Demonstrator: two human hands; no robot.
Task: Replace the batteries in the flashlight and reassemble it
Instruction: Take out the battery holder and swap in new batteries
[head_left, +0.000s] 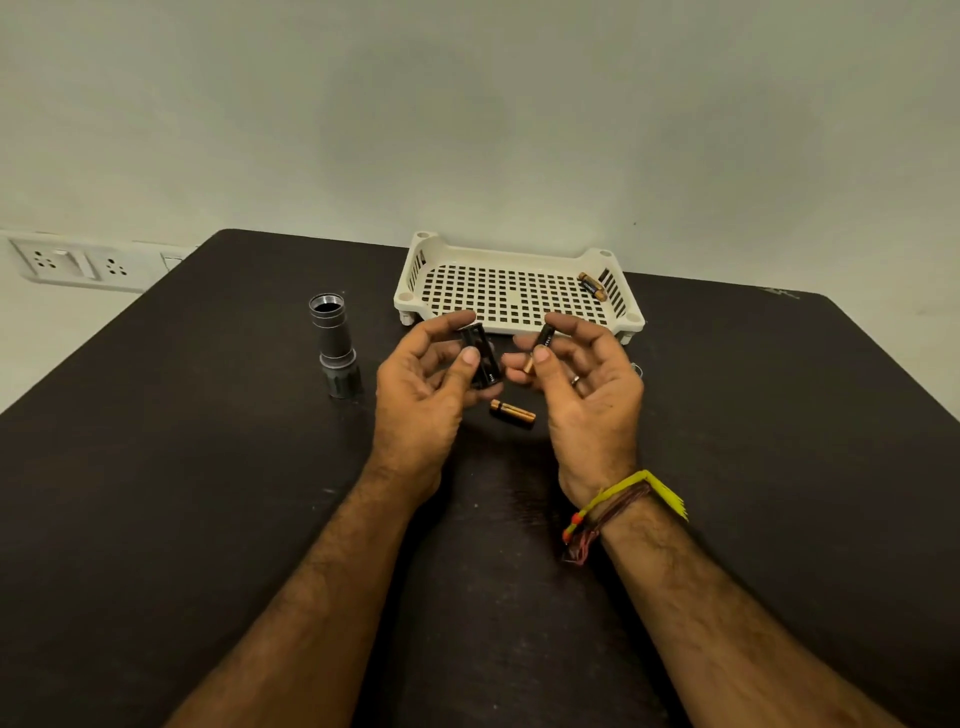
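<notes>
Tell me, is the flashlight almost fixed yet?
About halfway. Done: the flashlight stands open on the table, and batteries lie in the tray. In hand: the left hand holds the holder, the right hand a battery. Left: load that and the spare, slide the holder in, close it up.

One head-worn wide view looks forward and down across the dark counter (208, 467), close over both forearms, with the wall (467, 104) at the far edge filling the upper half.
</notes>
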